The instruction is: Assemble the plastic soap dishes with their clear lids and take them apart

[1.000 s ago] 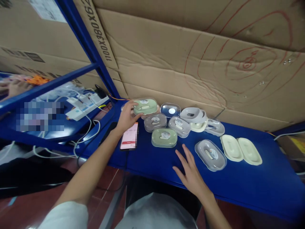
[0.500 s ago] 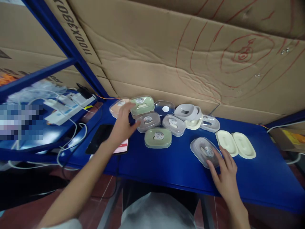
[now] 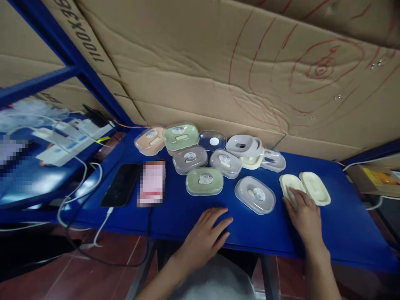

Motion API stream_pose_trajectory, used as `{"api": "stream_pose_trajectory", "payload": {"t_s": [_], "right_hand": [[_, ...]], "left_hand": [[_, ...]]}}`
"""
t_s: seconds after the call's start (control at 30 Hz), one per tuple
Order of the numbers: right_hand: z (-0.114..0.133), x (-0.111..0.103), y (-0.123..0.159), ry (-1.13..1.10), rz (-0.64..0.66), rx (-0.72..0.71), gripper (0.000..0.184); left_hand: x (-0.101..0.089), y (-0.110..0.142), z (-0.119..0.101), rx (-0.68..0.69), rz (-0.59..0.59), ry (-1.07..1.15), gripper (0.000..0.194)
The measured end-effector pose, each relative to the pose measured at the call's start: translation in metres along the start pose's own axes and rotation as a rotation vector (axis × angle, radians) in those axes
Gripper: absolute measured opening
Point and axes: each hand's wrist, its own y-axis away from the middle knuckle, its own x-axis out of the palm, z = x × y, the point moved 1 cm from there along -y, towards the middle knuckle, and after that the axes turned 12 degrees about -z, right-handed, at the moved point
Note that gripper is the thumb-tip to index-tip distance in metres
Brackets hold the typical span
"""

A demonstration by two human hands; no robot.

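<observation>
Right hand [image 3: 305,217] touches a pale cream, rounded, shallow dish [image 3: 290,181], whether gripping I cannot tell.

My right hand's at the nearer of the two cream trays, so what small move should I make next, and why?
Probably close the right hand around the left-hand cream tray and lift: its fingers reach over that tray, nothing lies on top, and the left hand is empty, so it could help.
</observation>
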Motion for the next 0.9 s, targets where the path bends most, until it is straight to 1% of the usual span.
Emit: {"api": "stream_pose_trajectory", "payload": {"t_s": [0.07,0.17,0.23,0.3,0.33,0.4,0.5,0.57,0.6,0.67,0.7,0.73,0.83,0.9], "right_hand": [[-0.001,-0.016,0.03,0.048,0.036,-0.045,0.048],[-0.005,-0.048,0.083,0.043,0.102,-0.139,0.044],[-0.004,-0.065,0.113,-0.015,0.133,-0.254,0.04],[0.009,-0.075,0.13,-0.1,0.141,-0.409,0.036],[0.021,-0.078,0.133,-0.147,0.138,-0.481,0.035],[0.054,-0.081,0.128,-0.236,0.135,-0.57,0.035],[0.106,-0.082,0.099,-0.379,0.162,-0.601,0.036],[0.128,-0.081,0.068,-0.479,0.179,-0.591,0.035],[0.133,-0.079,0.049,-0.523,0.173,-0.58,0.034],[0.134,-0.068,0.007,-0.57,0.118,-0.548,0.033],[0.132,-0.06,-0.016,-0.568,0.081,-0.554,0.032],[0.13,-0.049,-0.038,-0.521,0.075,-0.556,0.032],[0.126,-0.011,-0.093,-0.335,0.108,-0.58,0.031],[0.126,0.01,-0.116,-0.255,0.132,-0.609,0.032]], "left_hand": [[-0.002,0.001,0.001,0.009,0.001,0.012,0.036],[-0.004,0.004,-0.006,0.051,0.015,0.012,0.04],[-0.005,0.004,-0.013,0.078,0.039,0.021,0.043],[-0.004,0.001,-0.021,0.124,0.071,0.045,0.046],[-0.004,-0.001,-0.025,0.154,0.087,0.059,0.046],[-0.003,-0.006,-0.028,0.211,0.112,0.081,0.043],[-0.003,-0.005,-0.021,0.239,0.121,0.062,0.03],[-0.009,0.002,-0.009,0.209,0.113,0.007,0.027],[-0.013,0.007,-0.002,0.178,0.097,-0.024,0.027],[-0.025,0.019,0.01,0.109,0.039,-0.083,0.028],[-0.031,0.025,0.014,0.079,-0.001,-0.109,0.028],[-0.037,0.031,0.017,0.051,-0.04,-0.131,0.028],[-0.047,0.045,0.02,0.003,-0.122,-0.164,0.025],[-0.047,0.05,0.02,-0.013,-0.153,-0.158,0.024]]}}
